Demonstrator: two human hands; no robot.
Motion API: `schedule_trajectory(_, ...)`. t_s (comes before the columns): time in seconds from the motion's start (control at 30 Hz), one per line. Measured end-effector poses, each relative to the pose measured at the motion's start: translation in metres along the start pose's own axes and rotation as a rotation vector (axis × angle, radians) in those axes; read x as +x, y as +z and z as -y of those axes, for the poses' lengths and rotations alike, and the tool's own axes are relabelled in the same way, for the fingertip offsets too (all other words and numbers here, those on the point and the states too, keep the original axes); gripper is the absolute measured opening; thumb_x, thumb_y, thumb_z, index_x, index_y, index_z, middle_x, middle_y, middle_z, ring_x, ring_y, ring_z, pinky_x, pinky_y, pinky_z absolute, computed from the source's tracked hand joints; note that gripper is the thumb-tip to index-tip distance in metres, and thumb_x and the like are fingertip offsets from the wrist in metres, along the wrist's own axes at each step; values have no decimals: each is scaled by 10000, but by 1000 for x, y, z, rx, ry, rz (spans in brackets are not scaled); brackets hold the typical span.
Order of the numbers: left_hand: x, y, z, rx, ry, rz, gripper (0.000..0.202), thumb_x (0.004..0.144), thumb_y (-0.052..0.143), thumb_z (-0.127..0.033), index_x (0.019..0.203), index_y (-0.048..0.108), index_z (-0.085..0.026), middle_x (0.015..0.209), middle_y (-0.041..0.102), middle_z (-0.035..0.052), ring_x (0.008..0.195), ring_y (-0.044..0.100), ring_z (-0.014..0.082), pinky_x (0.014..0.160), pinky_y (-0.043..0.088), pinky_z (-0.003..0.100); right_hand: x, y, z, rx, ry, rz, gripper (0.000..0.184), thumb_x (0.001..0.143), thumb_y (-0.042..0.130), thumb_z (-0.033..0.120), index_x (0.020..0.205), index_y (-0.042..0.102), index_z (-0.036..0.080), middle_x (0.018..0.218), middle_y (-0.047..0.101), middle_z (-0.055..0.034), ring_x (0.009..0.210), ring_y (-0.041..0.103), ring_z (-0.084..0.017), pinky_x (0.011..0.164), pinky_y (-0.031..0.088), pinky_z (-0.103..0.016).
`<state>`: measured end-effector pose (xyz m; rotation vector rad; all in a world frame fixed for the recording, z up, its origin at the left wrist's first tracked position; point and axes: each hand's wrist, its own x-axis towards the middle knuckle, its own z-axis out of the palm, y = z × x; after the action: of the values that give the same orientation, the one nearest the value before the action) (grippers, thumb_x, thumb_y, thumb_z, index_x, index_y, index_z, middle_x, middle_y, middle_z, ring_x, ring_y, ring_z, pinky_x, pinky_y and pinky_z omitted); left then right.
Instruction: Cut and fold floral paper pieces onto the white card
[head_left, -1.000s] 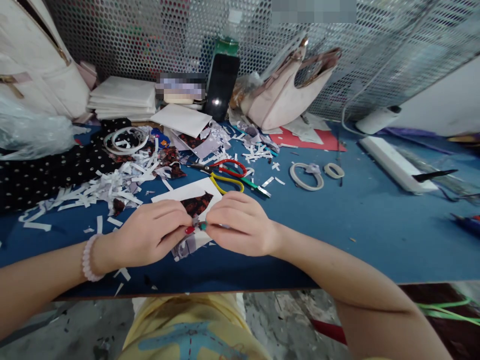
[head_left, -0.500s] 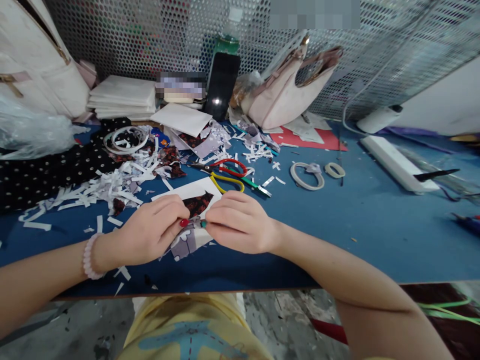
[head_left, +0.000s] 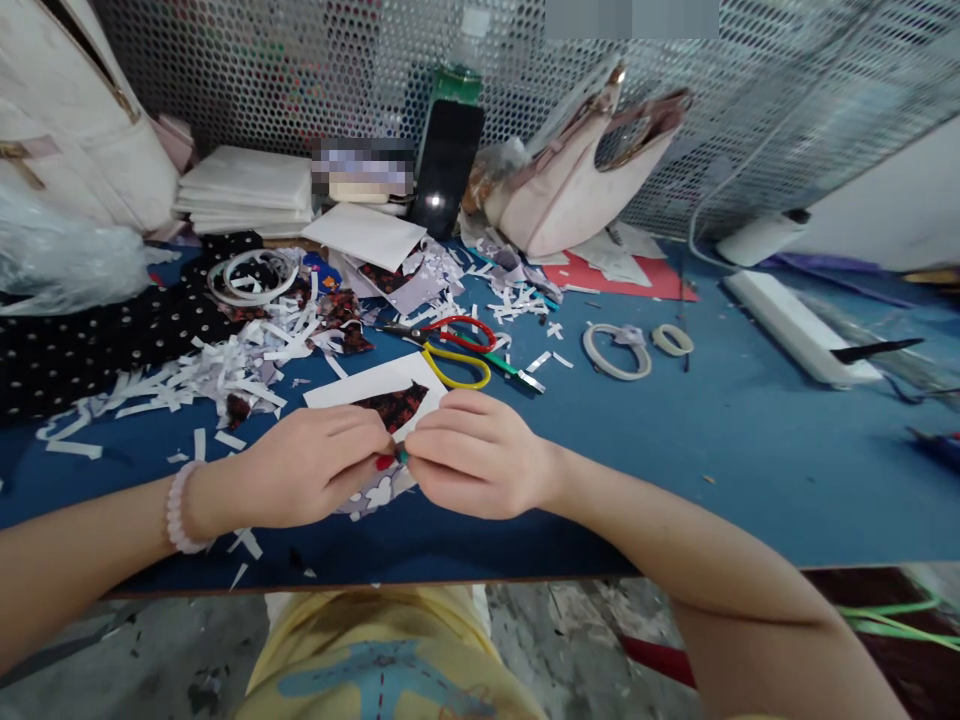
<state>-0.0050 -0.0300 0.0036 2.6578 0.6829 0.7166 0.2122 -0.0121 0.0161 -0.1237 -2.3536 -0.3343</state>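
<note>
Over the near part of a white card, my left hand and my right hand meet with fingertips almost touching. Both are closed in a pinch on a grey-purple patterned fabric with white shapes, which sticks out below the fingers. Exactly what lies between the fingertips is mostly hidden. A dark fabric piece with red flowers lies on the card just beyond the fingers. Scissors with one red and one yellow handle rest behind the card, beside a green-handled tool.
White paper strips lie heaped to the left, near black dotted cloth. At the back stand a stack of white cards, a phone and a pink handbag. Tape rings and a long white box are right.
My hands have drawn closer together, the left moving slightly right. The small grey piece that showed between the fingertips is now mostly covered, and more of the dark floral fabric shows.
</note>
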Motion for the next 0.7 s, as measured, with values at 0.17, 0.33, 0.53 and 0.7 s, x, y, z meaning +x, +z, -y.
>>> schedule_trajectory(0.17,2,-3,1,-77,-93,31,189,977,370,-170,909,546,-183,813,650,4,709,606,111,646,461,193,0,0,-1,16,-19,12,253,839,554,73,609,556,179,763,664,-16,656,548,-121,586,422,-277)
schedule_trajectory(0.33,1,-4,2,-124,-169,-5,179,948,371,-152,901,540,-190,818,650,3,717,607,113,665,467,201,-2,1,-1,12,-21,18,253,847,558,78,616,551,181,782,657,-17,671,535,-118,601,419,-278)
schedule_trajectory(0.53,2,-4,3,-119,-209,-35,163,928,381,-161,892,537,-192,809,650,11,709,606,122,667,471,221,-2,-1,-1,3,-21,48,249,856,569,104,621,555,185,797,647,-17,688,530,-115,606,411,-275)
schedule_trajectory(0.7,2,-4,1,-161,-209,25,109,931,432,-195,914,540,-190,801,638,5,689,596,114,639,459,210,-2,0,-1,4,-16,34,241,846,564,92,622,559,182,783,656,-14,674,543,-116,596,418,-273)
